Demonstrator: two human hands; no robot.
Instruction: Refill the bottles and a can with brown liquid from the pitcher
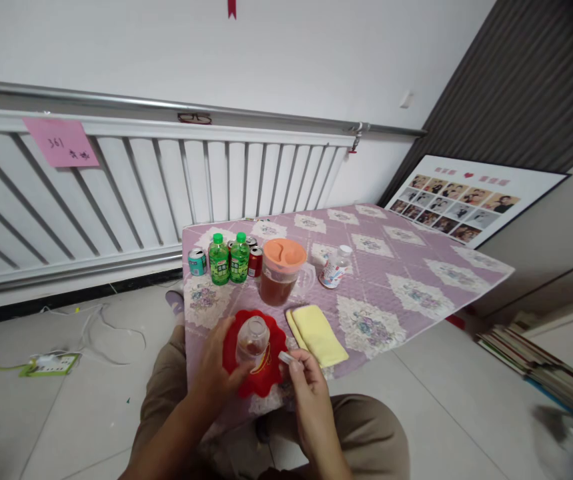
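Note:
A clear wide-mouthed bottle (253,339) with a little brownish liquid low inside stands upright on a red scalloped tray (277,337). My left hand (220,365) curves round the bottle's left side, its thumb at the front near the base; part of its grip is hidden. Between the thumb and fingers of my right hand (308,380) is a small white cap (287,358), held just right of the tray. Behind them stands a clear pitcher (277,285) of reddish-brown drink, with an orange lid (285,253) on it.
A folded yellow cloth (319,335) lies right of the tray. Beyond it stands a white-capped labelled bottle (335,268). Two green bottles (219,261), a teal can (197,263) and red cans (255,262) stand at the back left. A radiator (206,180) runs behind the cloth-covered table (366,293).

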